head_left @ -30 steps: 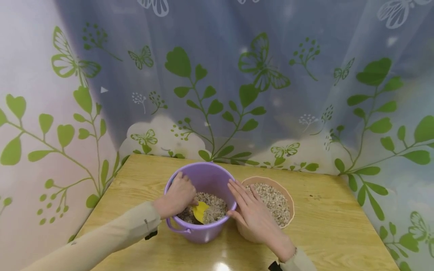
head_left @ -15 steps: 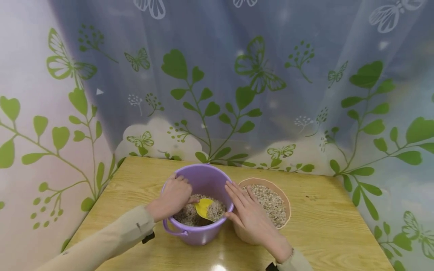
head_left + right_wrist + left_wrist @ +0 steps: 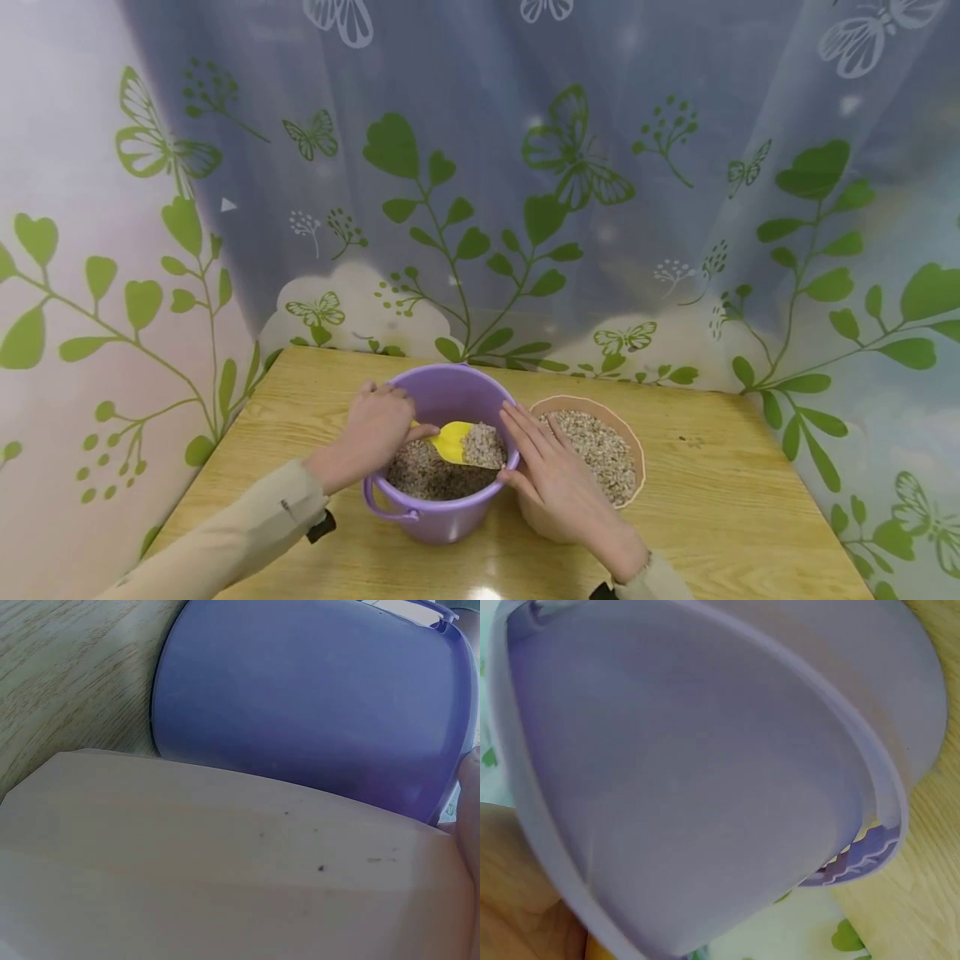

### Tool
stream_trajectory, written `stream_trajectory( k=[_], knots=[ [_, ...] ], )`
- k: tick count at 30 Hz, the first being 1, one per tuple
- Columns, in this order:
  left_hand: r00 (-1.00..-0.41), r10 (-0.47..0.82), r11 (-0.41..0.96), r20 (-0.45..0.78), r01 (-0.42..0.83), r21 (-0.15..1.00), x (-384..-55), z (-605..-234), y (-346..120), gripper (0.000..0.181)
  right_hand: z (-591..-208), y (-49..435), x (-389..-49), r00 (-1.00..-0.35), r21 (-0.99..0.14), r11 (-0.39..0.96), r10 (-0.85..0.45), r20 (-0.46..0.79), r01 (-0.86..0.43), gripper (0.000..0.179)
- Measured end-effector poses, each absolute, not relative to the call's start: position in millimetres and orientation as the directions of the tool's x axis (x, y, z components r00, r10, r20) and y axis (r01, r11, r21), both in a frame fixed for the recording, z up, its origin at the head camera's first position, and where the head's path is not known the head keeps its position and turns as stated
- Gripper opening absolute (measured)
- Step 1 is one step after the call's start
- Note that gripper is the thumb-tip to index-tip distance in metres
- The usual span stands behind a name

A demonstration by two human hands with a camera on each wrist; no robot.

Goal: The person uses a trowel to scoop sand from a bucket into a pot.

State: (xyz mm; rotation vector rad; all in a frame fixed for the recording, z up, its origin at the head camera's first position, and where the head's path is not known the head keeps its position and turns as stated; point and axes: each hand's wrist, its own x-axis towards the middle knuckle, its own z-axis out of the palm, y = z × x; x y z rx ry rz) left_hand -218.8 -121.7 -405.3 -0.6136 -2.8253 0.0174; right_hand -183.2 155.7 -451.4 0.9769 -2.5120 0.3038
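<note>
At three o'clock on the bucket (image 3: 442, 525), right hand (image 3: 557, 479) spread; my left hand (image 3: 369, 431) grips the scoop (image 3: 452, 442); tilting risks spilling

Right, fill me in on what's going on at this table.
A person's left hand holds a yellow scoop loaded with pale grains, over more grains inside the purple bucket. The right hand lies across the side of a peach pot, fingers at the bucket's rim. The pot, also holding grains, stands beside the bucket on the wooden table.
</note>
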Motion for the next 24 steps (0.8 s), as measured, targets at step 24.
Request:
stream_trajectory(
  k=[24],
  knots=[
    [-0.864,0.349,0.932,0.363,0.359,-0.040,-202.8,-387.2,-150.0,0.046,-451.2,156.0,-183.6,-0.654,-0.029,0.727,-0.600,0.460,-0.686,0.078]
  ],
)
